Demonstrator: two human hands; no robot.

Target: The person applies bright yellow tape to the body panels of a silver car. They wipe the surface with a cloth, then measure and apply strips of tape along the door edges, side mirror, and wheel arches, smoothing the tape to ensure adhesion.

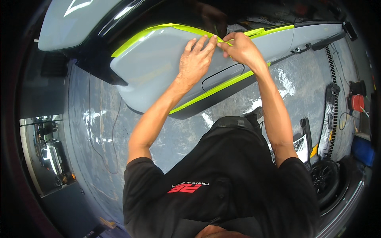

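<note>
A grey car body panel (154, 63) lies before me, its upper edge lined with bright yellow-green masking tape (143, 35). My left hand (195, 59) rests on the panel, fingers stretched out, their tips at the taped edge. Just to its right, my right hand (241, 48) has thumb and fingers pinched together on the tape. The exact grip is partly hidden by the fingers. A second yellow-green strip (216, 90) runs along the panel's lower side, above a dark trim. Between the strips shows the outline of a rounded flap (223, 76).
Dark glossy glass (166, 12) lies beyond the taped edge. A black wheel (324, 180) sits at lower right beside another dark car (349, 198). A red reel-like object (357, 103) and a blue box (363, 150) are at far right. Thin cables cross the shiny grey floor (101, 131).
</note>
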